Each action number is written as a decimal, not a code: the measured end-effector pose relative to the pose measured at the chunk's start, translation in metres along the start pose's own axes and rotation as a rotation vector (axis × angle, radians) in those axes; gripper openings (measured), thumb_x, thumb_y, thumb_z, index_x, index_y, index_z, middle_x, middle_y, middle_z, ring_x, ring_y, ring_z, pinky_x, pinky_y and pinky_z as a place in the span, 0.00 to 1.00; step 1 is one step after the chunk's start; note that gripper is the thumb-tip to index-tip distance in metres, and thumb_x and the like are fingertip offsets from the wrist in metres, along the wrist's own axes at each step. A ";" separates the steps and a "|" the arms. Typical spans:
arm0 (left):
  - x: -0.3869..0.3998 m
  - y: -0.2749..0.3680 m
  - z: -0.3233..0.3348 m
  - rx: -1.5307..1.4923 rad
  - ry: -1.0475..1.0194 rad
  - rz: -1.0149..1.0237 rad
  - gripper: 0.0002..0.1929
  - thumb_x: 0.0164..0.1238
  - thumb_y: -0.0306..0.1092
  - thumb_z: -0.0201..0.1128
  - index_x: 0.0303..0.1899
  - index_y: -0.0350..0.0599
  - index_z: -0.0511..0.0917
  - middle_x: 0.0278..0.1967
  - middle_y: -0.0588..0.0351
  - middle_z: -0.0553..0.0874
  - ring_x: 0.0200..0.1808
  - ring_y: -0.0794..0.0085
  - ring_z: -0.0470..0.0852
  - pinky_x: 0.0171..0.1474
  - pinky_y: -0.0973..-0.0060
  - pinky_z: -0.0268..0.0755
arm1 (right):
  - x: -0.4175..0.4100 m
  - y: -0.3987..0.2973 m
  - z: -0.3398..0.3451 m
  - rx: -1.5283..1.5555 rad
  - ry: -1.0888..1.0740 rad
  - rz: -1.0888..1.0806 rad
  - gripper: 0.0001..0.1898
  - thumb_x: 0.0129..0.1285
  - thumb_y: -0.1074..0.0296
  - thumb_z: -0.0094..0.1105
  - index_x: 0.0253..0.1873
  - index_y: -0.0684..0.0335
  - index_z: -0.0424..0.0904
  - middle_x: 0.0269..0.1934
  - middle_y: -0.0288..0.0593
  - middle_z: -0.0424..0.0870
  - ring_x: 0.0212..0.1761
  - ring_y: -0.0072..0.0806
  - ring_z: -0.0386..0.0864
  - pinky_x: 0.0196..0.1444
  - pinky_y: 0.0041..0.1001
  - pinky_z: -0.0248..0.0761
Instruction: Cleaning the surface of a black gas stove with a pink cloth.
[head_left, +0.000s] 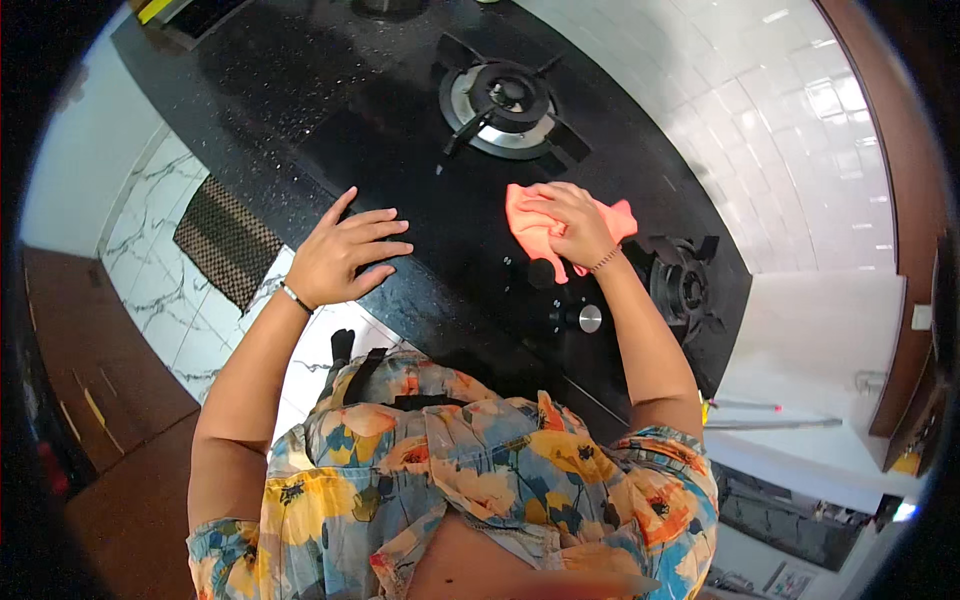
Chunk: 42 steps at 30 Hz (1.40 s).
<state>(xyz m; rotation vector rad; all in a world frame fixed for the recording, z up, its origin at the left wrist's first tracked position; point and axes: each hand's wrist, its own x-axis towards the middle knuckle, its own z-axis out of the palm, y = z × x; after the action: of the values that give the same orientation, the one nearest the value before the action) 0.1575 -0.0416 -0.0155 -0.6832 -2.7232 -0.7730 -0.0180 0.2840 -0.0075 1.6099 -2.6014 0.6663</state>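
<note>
My right hand (574, 221) presses a bunched coral-pink cloth (525, 217) onto the black glass top of a gas hob (457, 240). The cloth spreads out on both sides of the fingers. Just below it sits the hob's silver control knob (590, 319). Fingers spread and holding nothing, my left hand (349, 251) is over the front edge of the black countertop (255, 142); whether it touches the surface, I cannot tell. A large gas burner (510, 105) with a black pan support stands beyond the cloth.
A smaller burner (679, 285) lies right of my right forearm. White wall tiles (757, 142) rise behind the counter. On the marble-patterned floor (154, 300) is a checked mat (229, 244). Brown cabinets (97, 375) stand at the left.
</note>
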 end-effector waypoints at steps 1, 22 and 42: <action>-0.001 0.001 -0.001 0.010 0.000 -0.020 0.15 0.52 0.34 0.67 0.45 0.58 0.84 0.53 0.60 0.82 0.62 0.66 0.74 0.71 0.48 0.47 | 0.014 -0.006 0.002 0.028 -0.043 -0.044 0.27 0.41 0.75 0.54 0.52 0.49 0.81 0.55 0.36 0.78 0.59 0.38 0.71 0.60 0.38 0.63; -0.005 -0.007 0.002 0.012 0.031 0.043 0.16 0.56 0.38 0.65 0.48 0.53 0.83 0.55 0.58 0.81 0.63 0.65 0.73 0.71 0.52 0.47 | -0.076 -0.004 -0.007 -0.045 0.238 0.581 0.27 0.53 0.73 0.51 0.62 0.62 0.70 0.64 0.54 0.68 0.68 0.47 0.63 0.70 0.36 0.55; -0.002 -0.015 0.008 0.039 0.043 0.193 0.20 0.57 0.42 0.64 0.52 0.50 0.80 0.57 0.56 0.78 0.64 0.62 0.70 0.71 0.49 0.43 | -0.175 -0.162 0.051 -0.517 0.529 1.378 0.30 0.59 0.53 0.56 0.65 0.59 0.65 0.65 0.51 0.67 0.67 0.42 0.64 0.69 0.45 0.54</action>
<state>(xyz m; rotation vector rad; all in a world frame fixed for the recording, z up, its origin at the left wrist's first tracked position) 0.1510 -0.0490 -0.0295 -0.8931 -2.5788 -0.6791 0.2138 0.3528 -0.0377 -0.5713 -2.6904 0.2344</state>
